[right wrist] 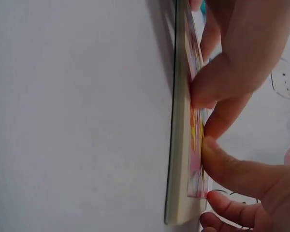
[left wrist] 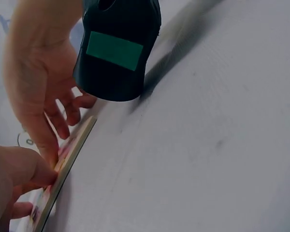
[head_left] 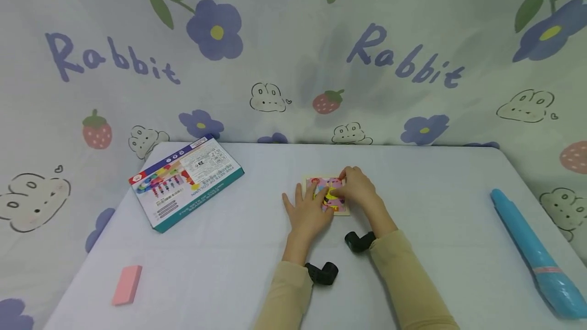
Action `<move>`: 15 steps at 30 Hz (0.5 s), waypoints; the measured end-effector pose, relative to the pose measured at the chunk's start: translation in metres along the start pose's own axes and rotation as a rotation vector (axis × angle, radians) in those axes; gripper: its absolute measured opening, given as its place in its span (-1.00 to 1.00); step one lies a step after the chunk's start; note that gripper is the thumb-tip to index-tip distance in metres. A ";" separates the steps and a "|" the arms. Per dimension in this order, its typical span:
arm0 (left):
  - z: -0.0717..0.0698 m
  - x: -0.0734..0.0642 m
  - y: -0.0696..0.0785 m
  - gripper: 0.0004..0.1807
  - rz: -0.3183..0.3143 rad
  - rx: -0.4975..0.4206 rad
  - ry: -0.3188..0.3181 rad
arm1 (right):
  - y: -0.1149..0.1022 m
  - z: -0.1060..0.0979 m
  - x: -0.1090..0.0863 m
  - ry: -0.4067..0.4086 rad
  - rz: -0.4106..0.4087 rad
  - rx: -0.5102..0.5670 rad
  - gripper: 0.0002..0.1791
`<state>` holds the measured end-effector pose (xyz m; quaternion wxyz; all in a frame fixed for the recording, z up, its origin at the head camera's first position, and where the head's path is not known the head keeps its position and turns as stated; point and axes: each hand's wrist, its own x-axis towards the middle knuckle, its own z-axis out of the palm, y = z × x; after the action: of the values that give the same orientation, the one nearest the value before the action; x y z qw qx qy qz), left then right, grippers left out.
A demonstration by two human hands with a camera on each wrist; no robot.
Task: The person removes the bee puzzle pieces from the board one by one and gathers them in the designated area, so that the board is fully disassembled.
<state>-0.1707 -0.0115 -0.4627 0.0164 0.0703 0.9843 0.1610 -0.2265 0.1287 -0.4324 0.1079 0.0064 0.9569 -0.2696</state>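
A small jigsaw puzzle (head_left: 340, 209) in a pale wooden tray, with a pink and yellow picture, lies flat on the white table. My left hand (head_left: 307, 216) rests on its left part, fingers spread; in the right wrist view its thumb (right wrist: 210, 89) presses the picture. My right hand (head_left: 359, 187) bends over the right part. Its thumb (right wrist: 220, 157) touches the picture, while the other fingers (right wrist: 232, 208) are bent near the right edge. Whether it pinches a piece is hidden. The left wrist view shows the tray (left wrist: 70, 162) edge-on under both hands.
A printed cardboard box (head_left: 185, 182) lies at the back left of the table (head_left: 238, 269). A pink block (head_left: 127, 285) is at the front left, and a long blue plastic-wrapped item (head_left: 534, 253) runs along the right. Black wrist devices (head_left: 323, 273) sit beside both sleeves.
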 end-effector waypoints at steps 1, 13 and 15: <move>0.000 0.000 0.000 -0.44 -0.002 0.001 0.001 | 0.001 0.000 0.001 -0.010 -0.007 0.012 -0.48; -0.003 -0.001 0.001 -0.44 0.000 0.019 0.000 | 0.005 0.002 0.002 0.018 -0.134 0.116 -0.47; -0.002 -0.001 0.001 -0.44 0.001 0.018 -0.001 | 0.005 0.003 0.000 0.036 -0.154 0.149 -0.53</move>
<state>-0.1697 -0.0111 -0.4606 0.0164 0.0712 0.9856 0.1522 -0.2256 0.1310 -0.4374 0.0690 -0.0543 0.9335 -0.3475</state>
